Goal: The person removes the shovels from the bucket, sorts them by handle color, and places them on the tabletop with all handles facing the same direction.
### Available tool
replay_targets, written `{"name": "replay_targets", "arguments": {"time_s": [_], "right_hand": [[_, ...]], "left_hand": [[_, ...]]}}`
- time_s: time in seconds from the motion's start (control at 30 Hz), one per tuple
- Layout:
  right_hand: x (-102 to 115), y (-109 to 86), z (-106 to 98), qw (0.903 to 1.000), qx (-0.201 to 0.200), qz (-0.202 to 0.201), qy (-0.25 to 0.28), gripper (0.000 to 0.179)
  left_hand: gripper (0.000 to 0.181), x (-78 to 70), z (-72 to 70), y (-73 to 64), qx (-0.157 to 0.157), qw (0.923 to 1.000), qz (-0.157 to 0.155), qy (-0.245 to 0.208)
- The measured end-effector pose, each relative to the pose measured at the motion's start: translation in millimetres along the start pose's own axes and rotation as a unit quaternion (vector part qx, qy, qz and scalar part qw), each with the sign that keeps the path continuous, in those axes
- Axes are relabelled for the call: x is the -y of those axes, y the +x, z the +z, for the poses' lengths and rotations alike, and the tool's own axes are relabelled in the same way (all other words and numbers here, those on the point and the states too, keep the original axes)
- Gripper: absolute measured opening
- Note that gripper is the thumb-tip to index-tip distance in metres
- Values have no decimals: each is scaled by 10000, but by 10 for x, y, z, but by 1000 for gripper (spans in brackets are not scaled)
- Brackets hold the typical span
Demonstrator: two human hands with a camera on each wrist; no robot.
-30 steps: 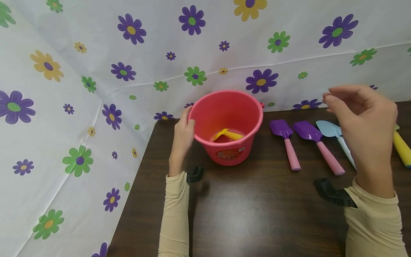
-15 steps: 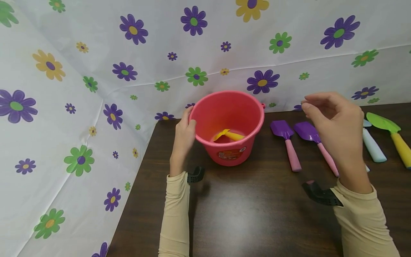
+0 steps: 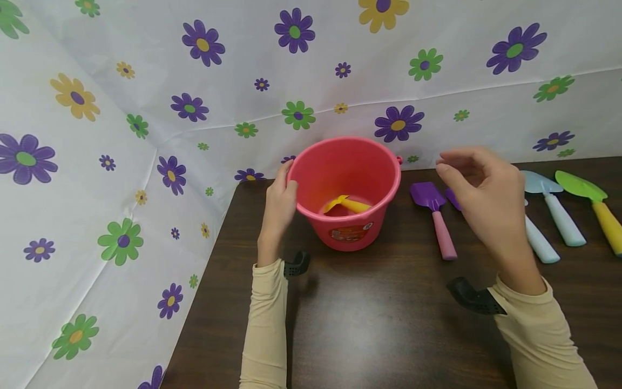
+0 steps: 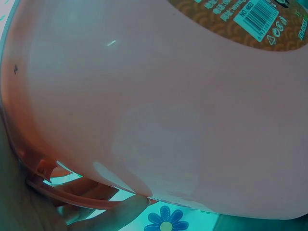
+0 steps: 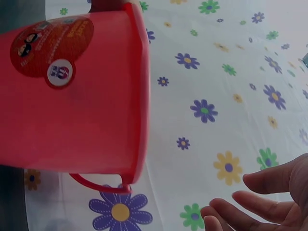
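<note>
A pink-red bucket [image 3: 350, 232] stands upright near the back of the table. My left hand [image 3: 281, 202] grips its rim on the left side; in the left wrist view the thumb and fingers reach around the bucket's handle [image 4: 82, 196]. Inside lies a small yellow garden tool [image 3: 355, 205], its lower part hidden by the front wall. My right hand [image 3: 491, 200] is raised to the right of the bucket, fingers loosely bent and holding nothing. It covers most of a second purple trowel [image 3: 453, 199]. The nearest fully seen trowel [image 3: 434, 210] is purple with a pink handle.
Farther right lie a light blue trowel [image 3: 563, 219], another light blue handle [image 3: 540, 240] partly behind my right hand, and a green trowel [image 3: 602, 213] with a yellow handle. A flowered white sheet [image 3: 233, 59] hangs behind and left of the dark wooden table [image 3: 369, 324].
My right hand has moved left from above the light blue trowels toward the bucket, uncovering them. The left hand and the bucket have stayed in place.
</note>
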State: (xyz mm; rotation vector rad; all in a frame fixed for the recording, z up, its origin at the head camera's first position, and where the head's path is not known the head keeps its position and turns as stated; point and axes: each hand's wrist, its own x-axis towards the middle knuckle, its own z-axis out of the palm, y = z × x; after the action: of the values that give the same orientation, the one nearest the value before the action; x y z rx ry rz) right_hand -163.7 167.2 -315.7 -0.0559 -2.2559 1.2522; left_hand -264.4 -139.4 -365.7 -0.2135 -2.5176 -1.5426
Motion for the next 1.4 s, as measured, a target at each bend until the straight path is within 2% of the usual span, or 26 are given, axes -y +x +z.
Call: {"name": "replay_targets", "arguments": {"time_s": [0.23,0.47,0.83,1.17,1.4], "right_hand": [[51,-55,92,9996,241,-141,-33,30],[102,-84,194,9991,360,-158,176,29],[222,-7,330,9969,583,-449,266,30],[357,71,522,9906,1124,-743,249,27],[428,102,652,9836,1596,-796,259,26]], "left_hand": [[53,6,-5,0,21,10000,9,1],[53,20,13,3,57,10000,14,-56],[52,40,20,22,23,9999,98,-15],[53,37,12,32,30,9999,100,-7],[53,37,8,24,35,9999,94,-81]]}}
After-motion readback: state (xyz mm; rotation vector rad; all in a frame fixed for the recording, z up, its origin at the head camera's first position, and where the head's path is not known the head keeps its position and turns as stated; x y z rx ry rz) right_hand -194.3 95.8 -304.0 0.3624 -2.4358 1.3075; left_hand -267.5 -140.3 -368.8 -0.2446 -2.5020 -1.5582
